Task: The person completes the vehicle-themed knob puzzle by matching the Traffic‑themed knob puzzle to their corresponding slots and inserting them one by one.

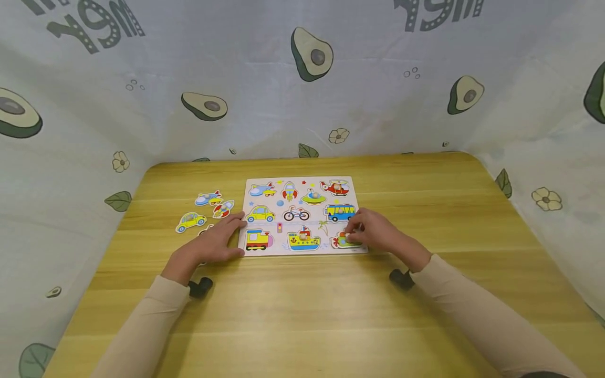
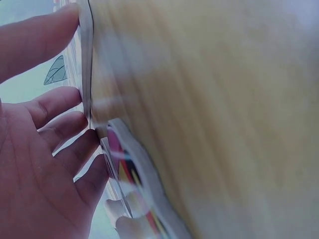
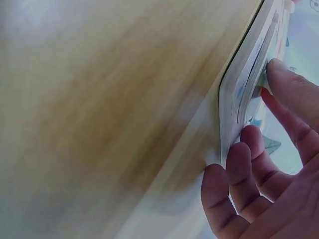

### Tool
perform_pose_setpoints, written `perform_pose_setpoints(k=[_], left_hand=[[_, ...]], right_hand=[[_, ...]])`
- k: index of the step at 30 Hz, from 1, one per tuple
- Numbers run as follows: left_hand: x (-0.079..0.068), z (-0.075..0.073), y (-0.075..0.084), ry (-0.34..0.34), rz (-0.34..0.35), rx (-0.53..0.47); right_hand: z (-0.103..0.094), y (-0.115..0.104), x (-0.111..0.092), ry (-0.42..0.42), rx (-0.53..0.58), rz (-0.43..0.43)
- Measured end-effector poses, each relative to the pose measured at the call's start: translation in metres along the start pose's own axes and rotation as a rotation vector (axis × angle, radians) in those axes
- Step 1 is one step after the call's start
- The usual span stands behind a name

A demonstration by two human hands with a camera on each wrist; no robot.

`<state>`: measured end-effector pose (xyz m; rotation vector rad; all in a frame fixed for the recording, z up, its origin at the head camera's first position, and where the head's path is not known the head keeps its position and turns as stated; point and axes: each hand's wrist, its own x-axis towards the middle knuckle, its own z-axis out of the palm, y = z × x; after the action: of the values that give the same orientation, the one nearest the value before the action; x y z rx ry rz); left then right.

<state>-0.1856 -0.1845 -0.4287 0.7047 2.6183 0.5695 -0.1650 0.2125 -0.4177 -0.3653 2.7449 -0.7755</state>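
A wooden vehicle puzzle board (image 1: pixel 271 223) lies flat on the table. My left hand (image 1: pixel 212 242) steadies its left edge, thumb and fingertips touching the side, fingers fairly straight. At the board's lower right corner, my right hand (image 1: pixel 378 231) pinches the knob of a green-and-red puzzle piece (image 1: pixel 339 242) between thumb and index finger. That piece sits slightly raised over the board in the right wrist view, its other fingers near the board's edge. Above it is the blue bus piece (image 1: pixel 340 212); to its left, the ship piece (image 1: pixel 303 239).
Left of the board lie loose puzzle pieces: a yellow car (image 1: pixel 191 221), an airplane (image 1: pixel 208 198) and a rocket (image 1: pixel 223 209). Another colourful piece (image 2: pixel 130 164), partly covered by my left hand, lies below them. A cloth with avocado prints (image 1: pixel 264 79) hangs behind the wooden table (image 1: pixel 302 315).
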Motion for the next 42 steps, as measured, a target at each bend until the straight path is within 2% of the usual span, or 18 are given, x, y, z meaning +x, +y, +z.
perform_pose_setpoints(k=[14,22,25,35,42], left_hand=[[0.001,0.0,-0.001,-0.003,0.008,0.002],[0.001,0.002,-0.003,-0.002,0.012,-0.004],[0.001,0.001,-0.002,-0.001,0.01,0.002],[0.0,-0.002,0.0,0.001,0.018,-0.003],[0.001,-0.002,0.0,-0.002,0.012,-0.002]], right_hand=[[0.005,0.0,-0.001,0.014,-0.005,-0.006],[0.004,0.002,-0.004,0.013,-0.079,-0.108],[0.001,0.006,-0.009,0.01,-0.071,-0.128],[-0.009,0.03,-0.028,0.055,-0.085,-0.109],[-0.013,0.034,-0.031,0.051,-0.089,-0.1]])
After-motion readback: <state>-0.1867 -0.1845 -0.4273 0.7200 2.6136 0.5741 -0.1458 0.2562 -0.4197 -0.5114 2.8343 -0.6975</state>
